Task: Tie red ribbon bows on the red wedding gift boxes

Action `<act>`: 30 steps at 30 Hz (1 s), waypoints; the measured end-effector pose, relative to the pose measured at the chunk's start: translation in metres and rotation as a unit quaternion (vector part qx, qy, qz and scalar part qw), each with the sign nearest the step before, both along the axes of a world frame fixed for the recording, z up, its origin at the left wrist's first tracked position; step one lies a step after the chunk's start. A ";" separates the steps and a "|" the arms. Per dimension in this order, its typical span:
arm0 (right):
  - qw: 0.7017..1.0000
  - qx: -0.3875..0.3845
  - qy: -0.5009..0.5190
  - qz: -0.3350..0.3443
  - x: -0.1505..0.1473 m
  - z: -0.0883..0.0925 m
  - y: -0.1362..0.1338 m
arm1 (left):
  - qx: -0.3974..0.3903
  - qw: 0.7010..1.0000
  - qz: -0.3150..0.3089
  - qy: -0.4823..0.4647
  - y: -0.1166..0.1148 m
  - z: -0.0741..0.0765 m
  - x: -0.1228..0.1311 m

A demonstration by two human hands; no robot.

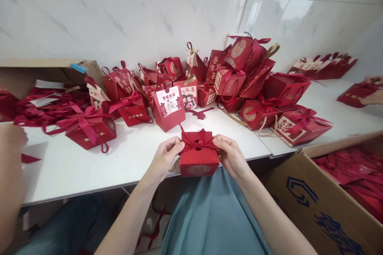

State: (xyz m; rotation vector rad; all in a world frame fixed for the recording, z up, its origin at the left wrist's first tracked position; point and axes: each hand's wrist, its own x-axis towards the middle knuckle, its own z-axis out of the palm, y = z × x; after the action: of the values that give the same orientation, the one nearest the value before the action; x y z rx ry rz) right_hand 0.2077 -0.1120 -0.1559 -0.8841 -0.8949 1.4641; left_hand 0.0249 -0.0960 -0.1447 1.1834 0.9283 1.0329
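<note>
A small red gift box (198,160) sits at the near edge of the white table (89,167), right in front of me. A dark red ribbon (198,138) runs across its top. My left hand (166,154) pinches the ribbon at the box's left side, fingers closed on it. My right hand (228,152) does the same at the right side, thumb and fingers pressed on the ribbon end. The box leans slightly over the table edge above my lap.
Many finished red gift boxes and bags (239,75) crowd the back of the table. Cardboard boxes of red ribbons stand at the left (44,87) and lower right (329,195). Another person's arm (10,159) is at left, another's hand (374,91) at far right.
</note>
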 end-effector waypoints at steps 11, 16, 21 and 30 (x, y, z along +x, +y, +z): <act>0.972 0.129 -0.165 -0.104 0.022 -0.012 0.010 | 0.072 0.984 0.072 0.147 -0.012 -0.014 -0.012; 0.966 0.140 -0.204 -0.069 0.023 -0.001 -0.014 | 0.116 0.939 0.270 0.177 0.007 -0.012 -0.043; 0.962 0.161 -0.144 -0.167 0.038 0.005 -0.030 | 0.185 0.879 0.436 0.065 0.002 -0.008 -0.074; 0.916 0.252 -0.308 0.048 0.017 -0.005 -0.021 | 0.170 0.953 0.230 0.098 -0.031 -0.016 -0.032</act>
State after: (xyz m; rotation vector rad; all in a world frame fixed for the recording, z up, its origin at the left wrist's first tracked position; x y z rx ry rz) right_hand 0.2247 -0.1326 -0.1613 -0.9191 -1.7162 0.9482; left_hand -0.0071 -0.1270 -0.1606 1.4076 1.2550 1.5156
